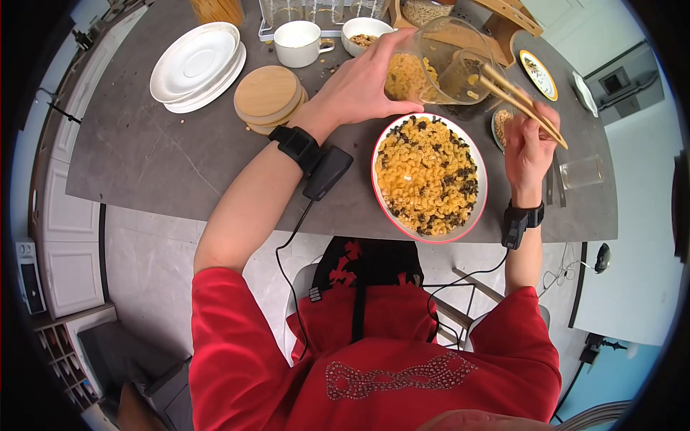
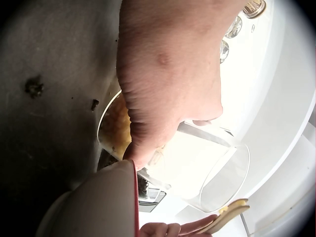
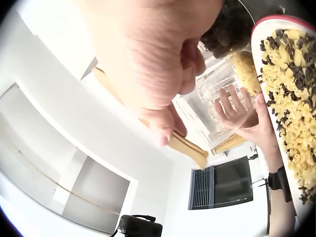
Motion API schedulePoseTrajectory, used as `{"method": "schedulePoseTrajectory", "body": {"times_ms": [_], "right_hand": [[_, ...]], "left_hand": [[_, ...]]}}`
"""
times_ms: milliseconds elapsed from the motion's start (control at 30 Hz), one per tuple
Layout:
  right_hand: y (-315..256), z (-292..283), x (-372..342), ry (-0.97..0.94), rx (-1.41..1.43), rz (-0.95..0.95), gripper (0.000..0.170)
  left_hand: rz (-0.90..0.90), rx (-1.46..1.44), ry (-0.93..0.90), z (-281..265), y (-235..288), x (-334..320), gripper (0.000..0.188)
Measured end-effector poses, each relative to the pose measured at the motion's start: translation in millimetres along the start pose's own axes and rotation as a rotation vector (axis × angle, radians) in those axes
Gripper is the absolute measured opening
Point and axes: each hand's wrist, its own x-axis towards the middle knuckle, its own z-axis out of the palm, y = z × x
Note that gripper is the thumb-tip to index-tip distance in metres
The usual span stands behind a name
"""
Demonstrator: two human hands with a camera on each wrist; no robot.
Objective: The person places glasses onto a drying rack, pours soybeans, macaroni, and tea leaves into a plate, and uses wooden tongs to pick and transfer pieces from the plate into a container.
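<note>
My left hand (image 1: 363, 86) grips a clear jar (image 1: 451, 68) lying tilted above the far rim of a red-rimmed bowl (image 1: 379, 179). Yellow macaroni (image 1: 410, 76) lies at the jar's left end. Through the jar wall, the right wrist view shows the left fingers (image 3: 234, 106) spread. Macaroni mixed with dark bits (image 1: 429, 176) fills the bowl. My right hand (image 1: 530, 147) holds wooden tongs (image 1: 523, 104) at the right of the jar, tips near its mouth. In the left wrist view, small yellow pieces sit at the tips of the tongs (image 2: 229, 217).
White plates (image 1: 195, 63) and round wooden boards (image 1: 268, 92) are at the left. Behind stand a white cup (image 1: 297, 44) and a small bowl (image 1: 365, 30) with bits in it. A yellow-rimmed plate (image 1: 538, 75) and an empty glass (image 1: 582, 173) are on the right.
</note>
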Motion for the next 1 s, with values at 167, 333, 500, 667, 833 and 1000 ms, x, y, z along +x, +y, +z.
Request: {"method": "schedulePoseTrajectory", "body": {"times_ms": [167, 333, 500, 667, 833, 1000], "right_hand": [[-1.2, -7.3, -3.8, 0.023, -0.048, 0.058, 0.029], [-19.8, 7.1, -0.3, -0.458, -0.137, 0.098, 0.021], [-28.4, 18.9, 3.0, -0.648, -0.351, 0.512, 0.022], [-16.8, 22.6, 1.3, -0.741, -0.384, 0.319, 0.022], [-16.4, 29.8, -0.4, -0.731, -0.396, 0.330, 0.022], [-15.3, 27.9, -2.0, -0.680, -0.368, 0.444, 0.022]], "left_hand": [[-0.010, -0.006, -0.016, 0.4, 1.5, 0.1, 0.108], [-0.017, 0.012, -0.012, 0.3, 0.4, -0.7, 0.109], [-0.031, 0.002, -0.017, -0.3, 1.7, -0.1, 0.109], [-0.019, 0.008, -0.012, 0.0, 0.5, -0.2, 0.110], [-0.048, -0.006, -0.022, 0.5, 0.0, -1.1, 0.109], [-0.030, -0.006, -0.017, 1.7, -0.4, -0.2, 0.109]]}}
